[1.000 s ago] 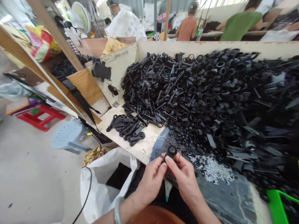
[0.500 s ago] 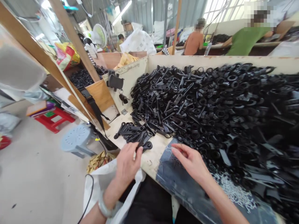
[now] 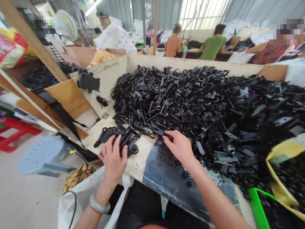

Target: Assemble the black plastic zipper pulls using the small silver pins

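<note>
My left hand [image 3: 112, 157] has its fingers spread over a small pile of black plastic parts with ring-shaped ends [image 3: 128, 137], touching the ones nearest me. At the near edge of a big heap of black plastic parts [image 3: 171, 98], my right hand [image 3: 180, 147] pinches a flat black plastic part [image 3: 157, 129] between thumb and fingers. Below that hand lie small dark screws or pins [image 3: 166, 155] on a dark blue mat [image 3: 164, 179]. Loose silvery pins [image 3: 212, 174] are partly hidden behind my right forearm.
A pale board [image 3: 190, 63] walls the heap at the back. Keys [image 3: 102, 101] hang on the left wall. A green crate [image 3: 258, 206] and a yellow-rimmed bag [image 3: 271, 165] stand at right, a white sack [image 3: 69, 206] by my lap, a blue stool [image 3: 43, 152] at left. Several people work behind.
My view has turned right, bringing the green crate into sight. My left hand has opened from its grip on the small pile. My right hand has moved to the heap's edge and closed on a part.
</note>
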A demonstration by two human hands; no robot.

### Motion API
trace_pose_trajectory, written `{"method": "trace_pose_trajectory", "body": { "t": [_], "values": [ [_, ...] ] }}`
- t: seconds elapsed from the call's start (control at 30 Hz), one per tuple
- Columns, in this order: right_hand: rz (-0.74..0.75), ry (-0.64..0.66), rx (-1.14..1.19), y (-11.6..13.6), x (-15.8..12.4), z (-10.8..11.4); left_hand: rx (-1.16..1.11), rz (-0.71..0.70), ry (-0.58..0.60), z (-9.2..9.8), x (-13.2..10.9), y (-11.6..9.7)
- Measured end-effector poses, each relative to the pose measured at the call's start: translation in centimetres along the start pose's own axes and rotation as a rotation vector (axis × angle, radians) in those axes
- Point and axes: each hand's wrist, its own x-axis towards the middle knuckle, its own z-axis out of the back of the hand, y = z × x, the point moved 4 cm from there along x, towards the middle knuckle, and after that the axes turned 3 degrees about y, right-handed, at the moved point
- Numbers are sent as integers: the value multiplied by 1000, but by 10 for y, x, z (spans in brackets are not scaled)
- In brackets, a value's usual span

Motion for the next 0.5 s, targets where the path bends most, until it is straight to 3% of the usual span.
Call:
{"method": "trace_pose_trajectory", "body": {
  "t": [0.1,0.17,0.27,0.4,0.47,0.5],
  "values": [
    [-56,-16,17,-30,-32,25,-183,-128,-36,13,-1,-28],
    [-73,-17,54,-44,-61,38,-328,-247,7,23,-3,-56],
    [-14,37,183,-48,-107,49,-550,-373,229,29,-11,-98],
    [168,206,272,-33,-152,46,-757,-462,650,14,-38,-135],
    [222,165,230,-31,-162,40,-762,-540,723,1,-55,-142],
    [238,128,194,-31,-164,37,-749,-576,701,-5,-62,-143]
  ]
}}
